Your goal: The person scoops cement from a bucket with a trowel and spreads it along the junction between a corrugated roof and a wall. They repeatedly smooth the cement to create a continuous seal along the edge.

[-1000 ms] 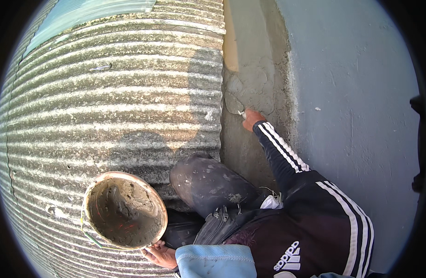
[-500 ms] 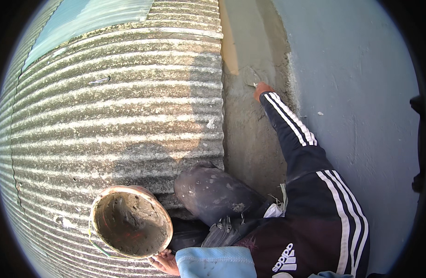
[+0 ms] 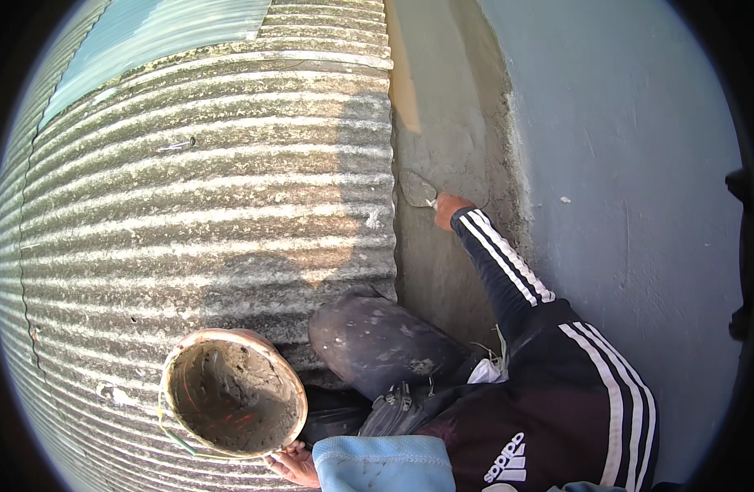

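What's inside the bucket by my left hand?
The bucket holds a lumpy, grey-brown mortar-like mix; whatever lies beneath it, including the bottom, is covered and can't be seen.

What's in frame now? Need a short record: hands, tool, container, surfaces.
right hand: gripping a trowel by the handle
tool: trowel blade on the grey mortar-like strip
left hand: at the lower edge of the bucket; grip unclear
container: bucket, grey mix inside
surface, left: corrugated sheeting
surface, right: blue-grey wall
strip position: between sheeting and wall
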{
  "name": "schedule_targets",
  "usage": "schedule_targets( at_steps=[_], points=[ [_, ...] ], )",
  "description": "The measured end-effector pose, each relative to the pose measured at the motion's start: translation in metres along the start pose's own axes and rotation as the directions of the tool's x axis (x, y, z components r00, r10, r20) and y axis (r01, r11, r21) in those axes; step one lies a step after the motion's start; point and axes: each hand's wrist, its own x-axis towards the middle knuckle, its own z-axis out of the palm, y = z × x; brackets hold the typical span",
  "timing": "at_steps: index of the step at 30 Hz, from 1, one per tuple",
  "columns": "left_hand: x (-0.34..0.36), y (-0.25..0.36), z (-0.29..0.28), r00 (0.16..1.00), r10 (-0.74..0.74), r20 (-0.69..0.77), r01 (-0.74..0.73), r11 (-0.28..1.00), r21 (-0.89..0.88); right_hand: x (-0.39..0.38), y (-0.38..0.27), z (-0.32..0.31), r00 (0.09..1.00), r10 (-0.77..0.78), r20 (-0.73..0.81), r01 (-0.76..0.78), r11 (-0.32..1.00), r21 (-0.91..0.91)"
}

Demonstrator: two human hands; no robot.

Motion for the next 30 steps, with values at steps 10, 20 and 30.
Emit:
schedule_targets(
  at_steps=[10, 20, 30],
  points=[
    [-0.006, 0.011, -0.016, 0.833, 0.409, 0.371, -0.550, 0.544, 0.634, 0.084, -0.038, -0.051, 0.979, 0.016, -0.201, -0.026, 0.998, -0.049],
    [-0.005, -0.025, -0.033, 0.990, 0.072, 0.117, -0.083, 0.993, 0.086, 0.051, -0.024, -0.007, 0.952, 0.064, -0.299, -0.074, 0.997, -0.024],
    [-0.004, -0.023, -0.037, 0.996, -0.004, 0.085, 0.001, 0.999, 0.032, 0.141, 0.055, -0.072, 0.872, 0.403, -0.277, -0.340, 0.907, 0.247]
  ],
)
